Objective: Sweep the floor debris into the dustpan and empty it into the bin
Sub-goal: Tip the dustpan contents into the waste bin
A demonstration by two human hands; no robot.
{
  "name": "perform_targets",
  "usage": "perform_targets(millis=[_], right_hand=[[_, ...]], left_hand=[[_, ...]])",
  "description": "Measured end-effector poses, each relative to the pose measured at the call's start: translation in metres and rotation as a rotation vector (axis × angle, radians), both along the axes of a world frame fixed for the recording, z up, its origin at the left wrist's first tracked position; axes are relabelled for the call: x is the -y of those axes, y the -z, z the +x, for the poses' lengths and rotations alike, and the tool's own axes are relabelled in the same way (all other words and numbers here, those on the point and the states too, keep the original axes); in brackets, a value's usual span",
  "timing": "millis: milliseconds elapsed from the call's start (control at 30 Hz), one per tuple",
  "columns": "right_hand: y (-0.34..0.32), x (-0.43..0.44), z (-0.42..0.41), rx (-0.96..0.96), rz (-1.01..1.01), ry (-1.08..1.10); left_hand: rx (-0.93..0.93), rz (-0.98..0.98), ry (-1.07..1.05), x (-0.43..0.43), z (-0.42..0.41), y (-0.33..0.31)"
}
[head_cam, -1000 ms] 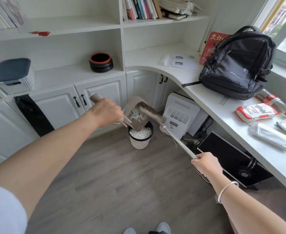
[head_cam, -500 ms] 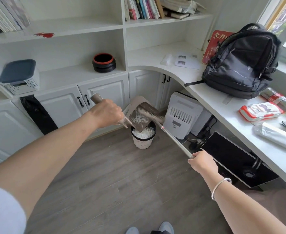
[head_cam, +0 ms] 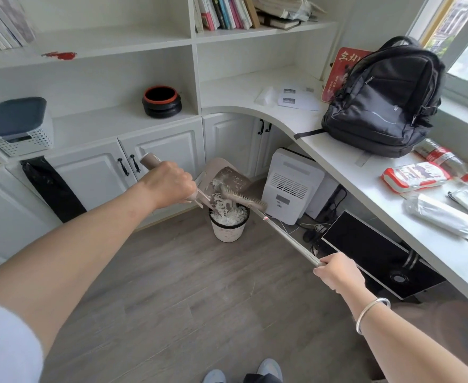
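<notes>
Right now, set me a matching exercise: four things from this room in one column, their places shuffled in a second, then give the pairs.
1. beige plastic dustpan
2. black fabric backpack
3. small white round bin
4. black round pot with orange rim

A. on the grey wood floor
B. on the white shelf
C. tilted over the bin
D. on the white desk

Pairs: 1-C, 2-D, 3-A, 4-B

Grey wood floor carries the white bin, brimming with white debris. White counter bears a black backpack, papers and a wipes pack.
</notes>
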State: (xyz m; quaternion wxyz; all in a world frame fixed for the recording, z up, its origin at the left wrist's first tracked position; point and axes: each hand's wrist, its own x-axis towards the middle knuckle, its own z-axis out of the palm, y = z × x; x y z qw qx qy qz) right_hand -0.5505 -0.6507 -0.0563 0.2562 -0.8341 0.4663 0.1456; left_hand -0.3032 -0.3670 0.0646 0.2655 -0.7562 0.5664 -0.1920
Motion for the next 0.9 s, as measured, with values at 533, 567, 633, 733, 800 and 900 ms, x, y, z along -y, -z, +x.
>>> perform_targets(millis=[533, 567, 633, 733, 800, 900], right_hand=[[0.004, -0.012, 0.03, -0.016, -0.153, -0.043], [0.005, -0.011, 0.028, -0.03, -0.171, -0.051], [0.006, -0.009, 0.025, -0.068, -0.19, -0.07], [0.005, -0.004, 0.02, -0.11, -0.209, -0.073], [0.005, 0.002, 0.012, -0.111, -0.2, -0.077], [0.006, 0.01, -0.001, -0.083, -0.148, -0.052]], left_hand=[[0.026, -0.01, 0.012, -0.002, 0.007, -0.006], [0.026, -0.001, 0.008, -0.002, 0.007, -0.005], [0.04, 0.021, -0.013, -0.002, 0.008, -0.004], [0.026, 0.041, -0.04, 0.0, 0.011, -0.003], [0.008, 0.058, -0.043, 0.002, 0.012, -0.002], [0.04, 0.075, -0.069, 0.004, 0.011, -0.002]])
